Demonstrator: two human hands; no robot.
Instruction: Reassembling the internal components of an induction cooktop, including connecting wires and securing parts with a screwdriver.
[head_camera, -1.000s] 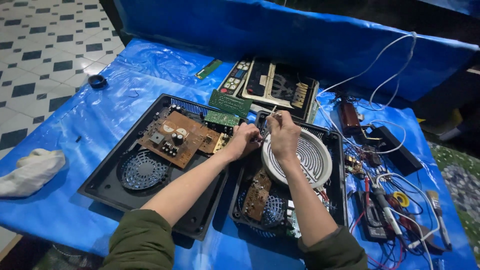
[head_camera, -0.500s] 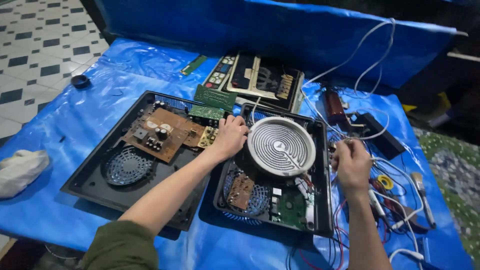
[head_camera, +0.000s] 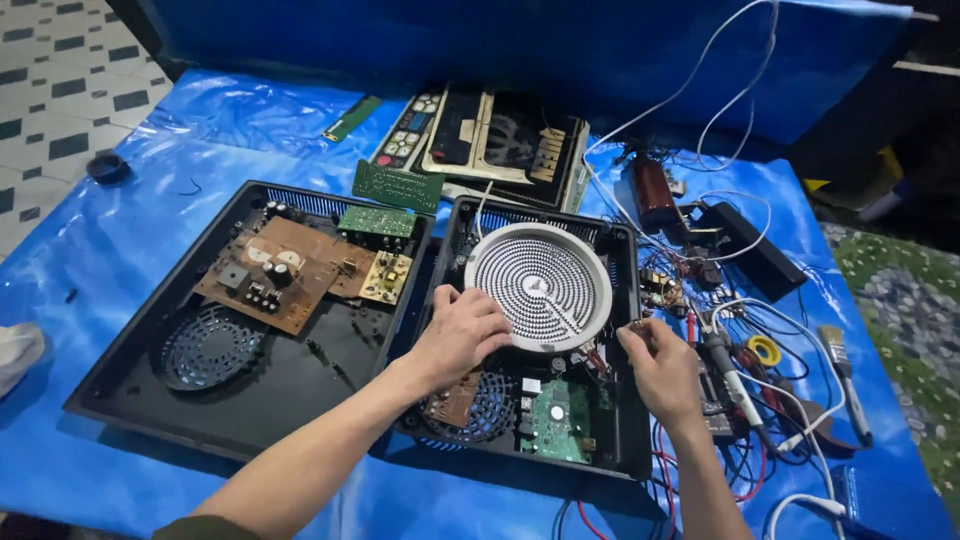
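Round white heating coil (head_camera: 538, 285) sits in the upper half of the right-hand black casing (head_camera: 625, 440), tilted slightly, its lower rim over the boards beneath. Left hand (head_camera: 462, 335) lies flat, fingers spread and loosely curled, on the coil's lower left edge and the casing floor; nothing gripped. Right hand (head_camera: 660, 368) is at the coil's lower right edge, by the casing's right wall, fingertips pinched narrow on something small there; what it is cannot be made out.

Under the hands: a green circuit board (head_camera: 555, 420) and a fan grille (head_camera: 480, 410), both partly hidden by the left wrist. Both forearms run off the bottom edge of the view.

Left-hand casing (head_camera: 150, 370) touches the right one along its side; it carries a brown circuit board (head_camera: 275, 275) and its own fan grille. Bare black floor shows in its lower right.

Behind, a control panel (head_camera: 490, 140) lies flat, its far edge against a blue backdrop. To the right, a tangle of wires (head_camera: 770, 400), a paintbrush (head_camera: 845, 380) and a yellow tape roll (head_camera: 765, 350) crowd the space up to the sheet's edge. Blue plastic sheet (head_camera: 120, 240) lies open to the left; a white cloth (head_camera: 15, 350) is cut off at the left border.
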